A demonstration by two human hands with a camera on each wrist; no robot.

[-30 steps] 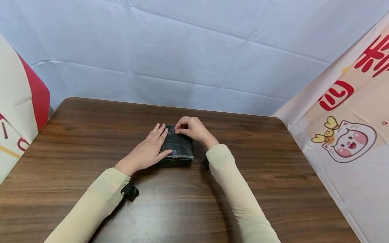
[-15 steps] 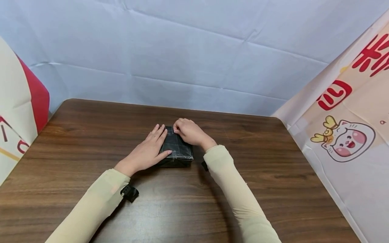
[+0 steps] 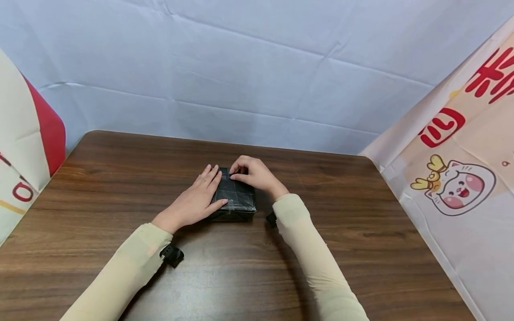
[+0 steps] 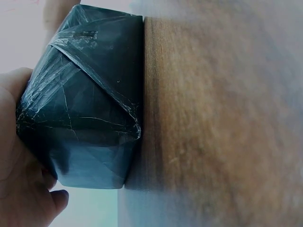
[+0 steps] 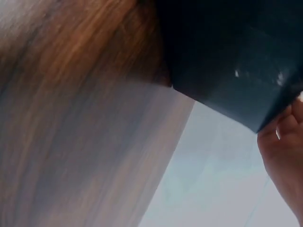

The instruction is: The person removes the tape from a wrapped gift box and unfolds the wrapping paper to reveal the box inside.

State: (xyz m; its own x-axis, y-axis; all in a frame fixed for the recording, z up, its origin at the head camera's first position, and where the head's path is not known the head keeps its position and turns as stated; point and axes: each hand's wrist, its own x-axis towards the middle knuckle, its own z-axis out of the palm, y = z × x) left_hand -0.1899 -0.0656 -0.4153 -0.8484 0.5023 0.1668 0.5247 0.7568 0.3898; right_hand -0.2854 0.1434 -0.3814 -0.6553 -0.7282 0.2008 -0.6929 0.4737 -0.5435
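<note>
A small box wrapped in shiny black plastic lies on the wooden table, with clear tape and creases showing on it. Flat along its left side and top rests my left hand, fingers straight and spread, thumb on the near top edge. My right hand bends over the far right part of the top, its thumb and curled fingers pinching at the wrapping there. What lies between those fingertips is too small to tell. A folded, taped end of the box faces the left wrist view. The right wrist view shows a dark side, with fingers at its edge.
The brown wooden table reaches well beyond the box on all sides. A pale cloth backdrop hangs behind it. A printed banner stands along the right edge, another banner at the left.
My right hand's fingers bunched and turned inward half a second ago, then came back to a pinching pose at nearly the same spot. My left hand and the box have stayed put.
</note>
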